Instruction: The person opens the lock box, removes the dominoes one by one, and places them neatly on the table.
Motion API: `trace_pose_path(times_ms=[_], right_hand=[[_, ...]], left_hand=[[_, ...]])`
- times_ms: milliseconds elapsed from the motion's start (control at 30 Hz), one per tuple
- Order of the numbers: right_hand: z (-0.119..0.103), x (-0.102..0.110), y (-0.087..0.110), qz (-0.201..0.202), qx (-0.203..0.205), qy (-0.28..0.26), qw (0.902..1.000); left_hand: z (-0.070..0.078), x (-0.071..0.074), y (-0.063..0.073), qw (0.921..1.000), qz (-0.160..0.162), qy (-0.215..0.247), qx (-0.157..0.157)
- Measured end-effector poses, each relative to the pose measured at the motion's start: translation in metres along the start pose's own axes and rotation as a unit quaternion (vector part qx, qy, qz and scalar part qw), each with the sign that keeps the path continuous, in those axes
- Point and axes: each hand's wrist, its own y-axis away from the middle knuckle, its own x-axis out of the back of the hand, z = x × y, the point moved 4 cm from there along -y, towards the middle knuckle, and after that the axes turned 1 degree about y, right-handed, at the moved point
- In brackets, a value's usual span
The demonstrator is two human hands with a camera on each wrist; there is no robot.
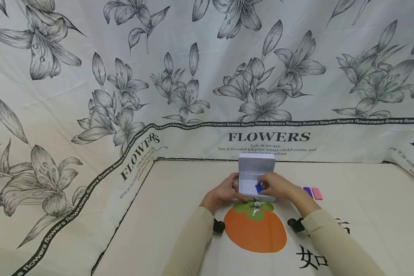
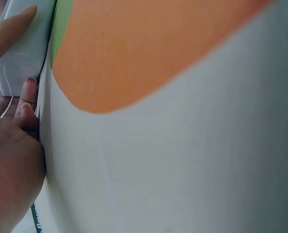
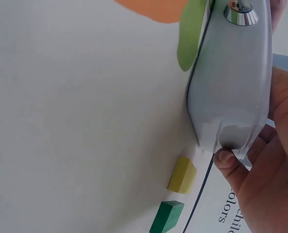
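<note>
A small pale metal box (image 1: 251,180) stands on the table with its hinged lid (image 1: 257,164) raised. My left hand (image 1: 226,188) grips the box's left side. In the left wrist view its thumb (image 2: 18,26) lies along the box's front wall, the other fingers around the side and low down. My right hand (image 1: 277,185) reaches over the box's right side and pinches a blue block (image 1: 259,188) inside the box; the right wrist view hides that block. A bunch of keys (image 1: 256,207) hangs from the lock (image 3: 241,13) on the front.
Right of the box lie a purple block (image 1: 308,191) and a pink block (image 1: 317,193). The right wrist view also shows a yellow block (image 3: 182,174) and a green block (image 3: 167,216). The printed cloth (image 1: 179,191) covers the table and rises as a wall behind.
</note>
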Motion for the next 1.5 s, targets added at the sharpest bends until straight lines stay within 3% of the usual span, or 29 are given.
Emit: trace_pose_path(times_ms=[433,1000,1500], right_hand=[[0.000,-0.001,0.009,0.050,-0.002,-0.043,0.9978],[-0.005,0.006,0.023,0.102,-0.010,-0.058,0.9930],[-0.012,0.017,0.041,0.121,-0.038,-0.058,0.9902]], left_hand=[[-0.003,-0.001,0.002,0.9999,-0.003,0.008,0.010],[-0.001,0.001,-0.001,1.0000,0.001,0.002,-0.003],[-0.001,0.000,-0.002,1.0000,-0.001,0.006,-0.001]])
